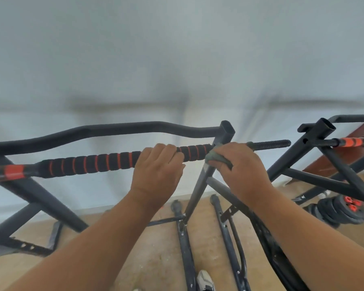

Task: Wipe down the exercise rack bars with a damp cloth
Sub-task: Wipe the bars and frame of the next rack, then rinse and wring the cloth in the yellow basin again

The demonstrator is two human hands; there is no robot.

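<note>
Wiping the padded bar [105, 162] at its right end, we had the grey-green cloth [215, 155] bunched under our right hand [240, 166], pressed where the foam grip met the rack's upright post [200, 181]. The fingers of that hand were curled over the cloth and the bar together, clamped on both. Our left hand [158, 171] sat just beside it on the black-and-orange foam, fingers wrapped over the top of the bar and holding it steady.

The bar ran across the rack at about chest height, from an orange-taped end at the far left to a bare threaded stub [271, 143] that stuck out past the post on the right. Behind it ran the curved upper bar [105, 129].

To do this stroke well, we judged the cloth should wrap most of the way round the bar rather than ride on top, so the underside got cleaned too. A twist of the wrist while sliding would likely reach the ribbed grooves in the foam, where grime collects. The joint at the post wanted slow work, since the cloth could snag on the threads.

Below, the rack's legs [185, 248] stood on the tan floor [156, 259], and stacked weight plates [340, 211] lay near its right edge, beside a second frame [315, 152].
</note>
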